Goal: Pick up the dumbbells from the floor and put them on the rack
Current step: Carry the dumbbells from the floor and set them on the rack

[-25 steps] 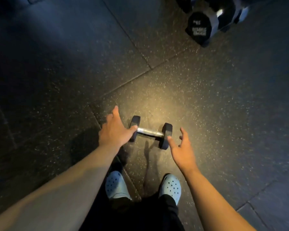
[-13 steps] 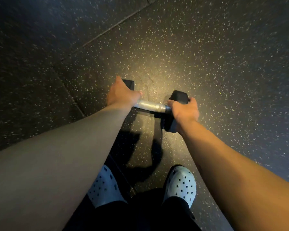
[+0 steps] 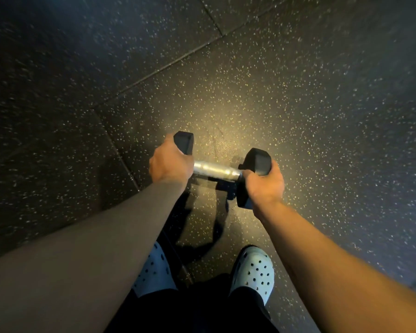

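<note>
Gripping one dumbbell by its two black heads, both hands are curled closed — the left hand around the head at nine o'clock of the silver handle, the right hand around the head at three o'clock. The dumbbell sits mid-frame over the speckled rubber floor; whether it touches the floor I cannot tell. No writing or brand is readable on the heads. Pale perforated clogs show at six o'clock.
</note>
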